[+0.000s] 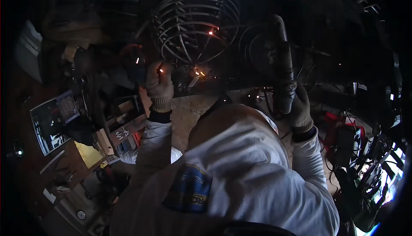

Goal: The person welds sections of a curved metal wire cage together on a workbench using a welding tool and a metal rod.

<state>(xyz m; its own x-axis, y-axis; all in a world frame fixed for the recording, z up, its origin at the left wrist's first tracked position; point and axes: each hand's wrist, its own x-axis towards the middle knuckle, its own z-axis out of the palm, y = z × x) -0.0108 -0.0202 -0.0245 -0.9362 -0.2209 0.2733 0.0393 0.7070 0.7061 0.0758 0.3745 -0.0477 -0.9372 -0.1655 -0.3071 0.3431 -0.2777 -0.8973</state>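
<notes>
A round cage of curved metal bars and rings (195, 23) stands ahead of me, with a glowing orange-red spot on its right side. Below its bottom point, bright orange bits glow beside a small pale metal piece (195, 80). My left hand (160, 83), in a light work glove, is just left of the cage's lower end. Its fingers are curled, with an orange glow at their tips; what they hold is too dark to make out. My gloved right hand (301, 110) is closed at the lower end of a thick, curved grey tube (284, 60), which partly hides the fingers.
To the left are wooden boxes (126, 126) of small items, a framed picture or sheet (55, 118) and a yellow sheet (89, 153). A red object (330, 128) and dark clutter lie to the right. Scattered glowing specks show, and the far area is very dark.
</notes>
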